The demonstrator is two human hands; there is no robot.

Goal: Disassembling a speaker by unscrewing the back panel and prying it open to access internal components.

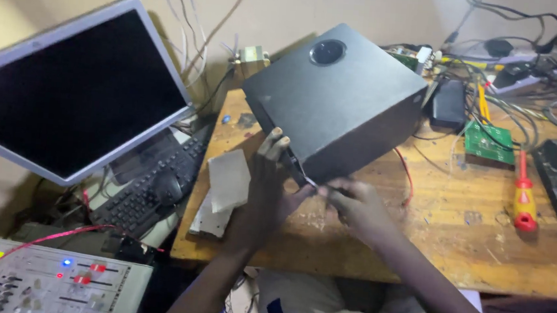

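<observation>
black speaker box is sitting tilted on the wooden surface, round port facing up, lower corner pointing toward the person.

left hand is pressing on the box's lower left edge, fingers wrapping onto it w/ thumb reaching the bottom corner; grip is closed on the box edge. right hand is sitting just beside that same corner, fingertips pinched together at it. looks like it's pinching smth small there but too blurred to tell what, so can't tell if that grip is actually holding anything.

around it:
- red wire is trailing out from under the box on the right side
- pale flat block is lying just left of the left hand, overlapping a white board at the surface edge
- red/yellow screwdriver is lying well to the right, near a green pcb
- black adapter + tangle of cables are sitting behind the box on the right
- dark monitor is leaning on the left w/ black keyboard and mouse under it
- mixer panel w/ lit leds is showing bottom left
</observation>
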